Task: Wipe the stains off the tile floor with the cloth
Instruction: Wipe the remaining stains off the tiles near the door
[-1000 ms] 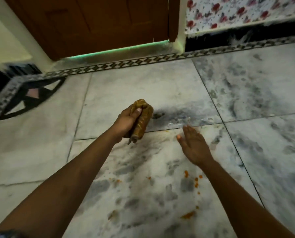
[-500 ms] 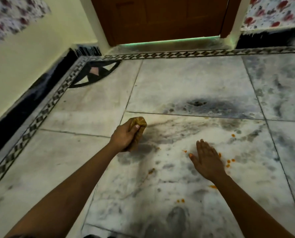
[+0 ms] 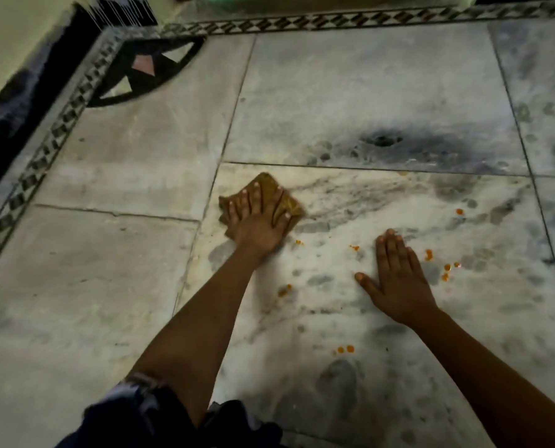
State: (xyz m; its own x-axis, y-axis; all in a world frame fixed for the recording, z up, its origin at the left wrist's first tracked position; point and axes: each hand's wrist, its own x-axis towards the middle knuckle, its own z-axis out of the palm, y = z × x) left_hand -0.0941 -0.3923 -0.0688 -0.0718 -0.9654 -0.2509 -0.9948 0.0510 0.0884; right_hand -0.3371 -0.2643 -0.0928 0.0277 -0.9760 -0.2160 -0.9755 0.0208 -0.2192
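Observation:
A mustard-brown cloth (image 3: 266, 187) lies flat on the marble tile floor (image 3: 382, 101), at the far left corner of one tile. My left hand (image 3: 258, 221) presses down on it with fingers spread. My right hand (image 3: 397, 279) rests flat on the same tile, palm down, holding nothing. Small orange stains dot the floor: several right of my right hand (image 3: 428, 253), one between the hands (image 3: 354, 248), one near my left wrist (image 3: 284, 290) and a pair nearer me (image 3: 345, 349).
A dark grey smudge (image 3: 381, 140) marks the tile beyond the cloth. A patterned mosaic border (image 3: 302, 22) runs along the far edge and the left wall (image 3: 11, 43). Dark clothing (image 3: 146, 412) shows at the bottom.
The left hand lowered the bunched cloth to the floor and now presses it flat with fingers spread. The right hand settled flat on the tile. The view tilted down.

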